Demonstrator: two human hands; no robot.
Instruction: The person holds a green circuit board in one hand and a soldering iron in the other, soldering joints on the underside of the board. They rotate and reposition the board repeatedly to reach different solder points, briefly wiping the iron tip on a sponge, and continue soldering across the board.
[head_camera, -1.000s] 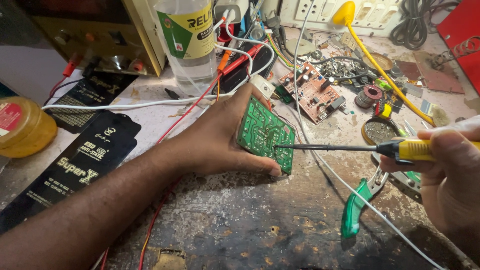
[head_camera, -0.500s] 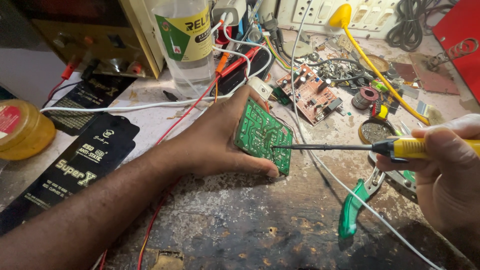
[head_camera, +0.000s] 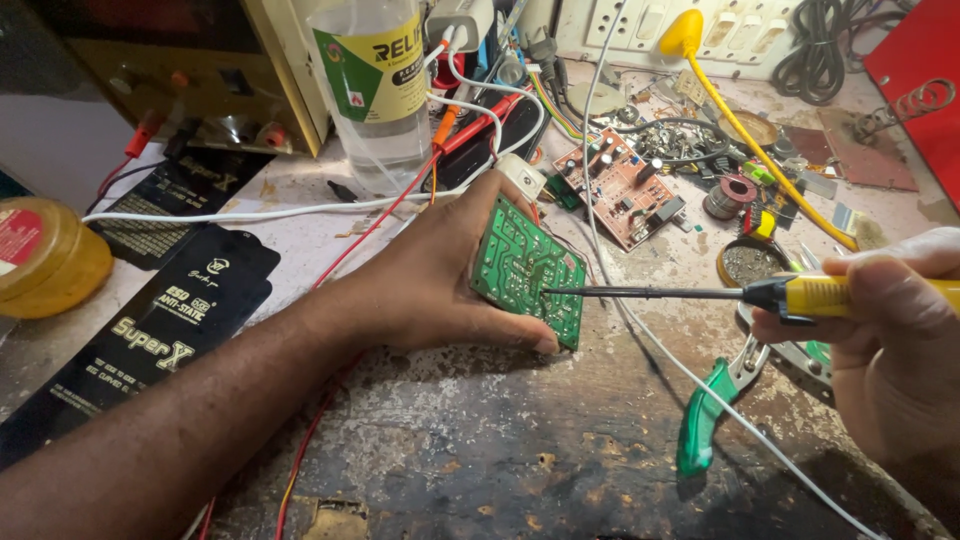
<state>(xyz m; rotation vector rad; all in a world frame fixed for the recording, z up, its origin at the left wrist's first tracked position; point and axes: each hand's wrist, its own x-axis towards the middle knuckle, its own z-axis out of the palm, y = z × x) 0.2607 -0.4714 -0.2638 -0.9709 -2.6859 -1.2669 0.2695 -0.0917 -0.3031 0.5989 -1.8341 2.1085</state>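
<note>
The left hand clamps a green circuit board upright on the worn surface. The right hand grips a yellow-handled soldering iron, tip touching the board's solder side, so soldering looks underway, unfinished. Behind the board stands a clear bottle with a green-yellow label; left of it lie black flat packets.

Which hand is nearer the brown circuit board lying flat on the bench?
Left. The left hand, holding the green circuit board, sits just beside the brown circuit board; the right hand is farther off, lower right.
</note>
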